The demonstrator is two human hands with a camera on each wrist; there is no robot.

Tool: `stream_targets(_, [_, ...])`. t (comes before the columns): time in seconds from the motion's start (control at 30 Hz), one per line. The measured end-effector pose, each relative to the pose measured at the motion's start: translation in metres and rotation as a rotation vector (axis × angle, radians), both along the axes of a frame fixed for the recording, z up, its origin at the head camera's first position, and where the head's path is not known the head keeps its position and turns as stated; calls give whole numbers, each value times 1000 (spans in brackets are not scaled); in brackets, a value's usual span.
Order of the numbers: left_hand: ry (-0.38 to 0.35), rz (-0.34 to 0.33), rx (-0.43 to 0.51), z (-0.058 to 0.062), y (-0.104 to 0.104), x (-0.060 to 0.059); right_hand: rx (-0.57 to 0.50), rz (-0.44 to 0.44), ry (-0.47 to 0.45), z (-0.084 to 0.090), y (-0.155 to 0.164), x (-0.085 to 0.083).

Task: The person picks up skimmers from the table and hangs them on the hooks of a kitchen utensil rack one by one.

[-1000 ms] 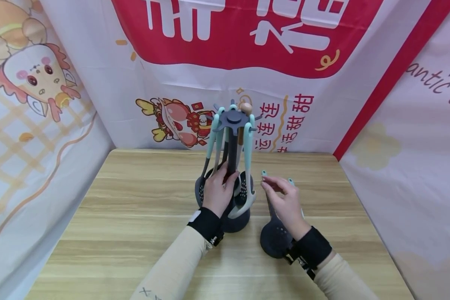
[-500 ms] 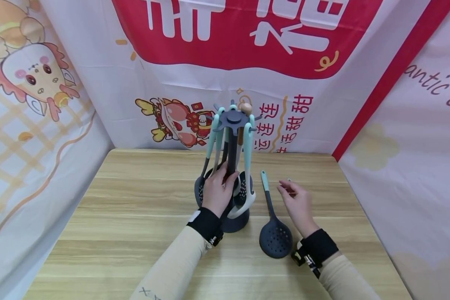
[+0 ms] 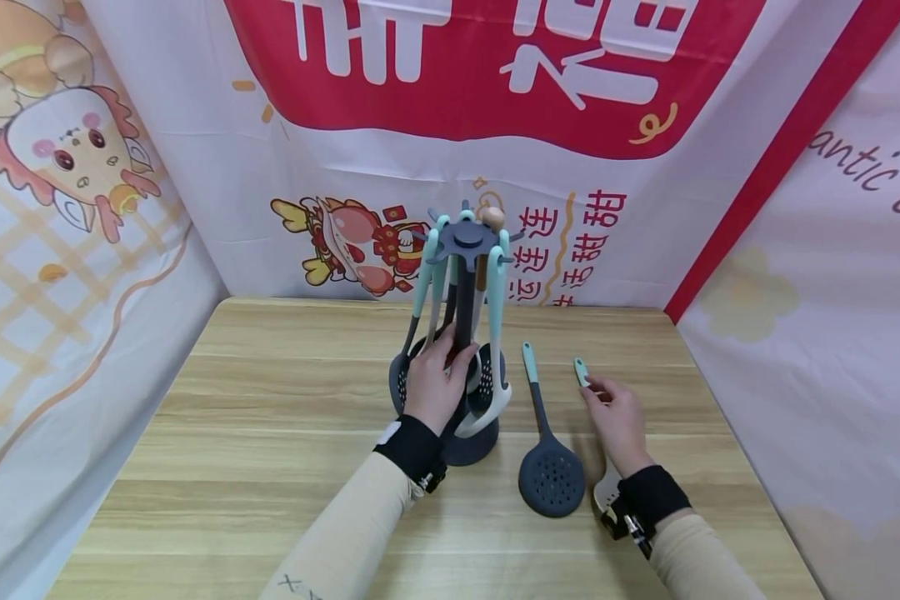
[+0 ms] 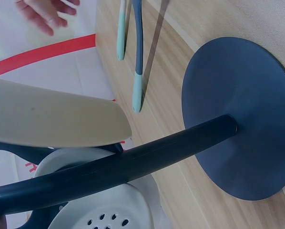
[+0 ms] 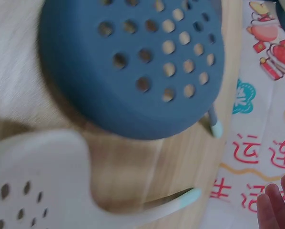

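My left hand [image 3: 437, 385] grips the dark upright pole of a utensil stand [image 3: 468, 242]. Several kitchen utensils hang from the stand's hooks, among them a white one [image 3: 496, 358] with a mint handle. On the table to its right lies a dark blue skimmer [image 3: 552, 479], its round holed head toward me. Beside that lies a white slotted utensil [image 5: 42, 191] with a mint handle tip; in the head view my right forearm and hand partly cover it. My right hand [image 3: 618, 421] hovers above its handle, fingers loosely bent and apart from it, holding nothing.
The stand's round dark base [image 4: 242, 119] rests on the wooden table [image 3: 270, 467]. Printed cloth hangs behind the table and on both sides. The left wrist view shows a broad pale utensil [image 4: 56, 112] hanging close to the pole.
My right hand has moved right, from above the dark skimmer to above the white slotted utensil, uncovering the skimmer. My left hand and the stand stay where they were.
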State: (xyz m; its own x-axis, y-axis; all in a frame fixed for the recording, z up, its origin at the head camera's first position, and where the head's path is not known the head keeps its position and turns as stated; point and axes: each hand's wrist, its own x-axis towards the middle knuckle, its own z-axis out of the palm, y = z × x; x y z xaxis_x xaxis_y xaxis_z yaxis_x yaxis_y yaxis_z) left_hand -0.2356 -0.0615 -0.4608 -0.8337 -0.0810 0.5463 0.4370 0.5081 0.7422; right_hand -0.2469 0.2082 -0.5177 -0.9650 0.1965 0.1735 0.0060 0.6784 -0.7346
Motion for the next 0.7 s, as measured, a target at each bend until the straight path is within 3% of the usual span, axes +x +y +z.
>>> stream_targets(0.3, [-8,1,4,1,1,1,67,-44,-15,-14,14,-2])
stream_targets(0.7, [-6,5,-1,1,1,1,63,-48,-160,-16,25,0])
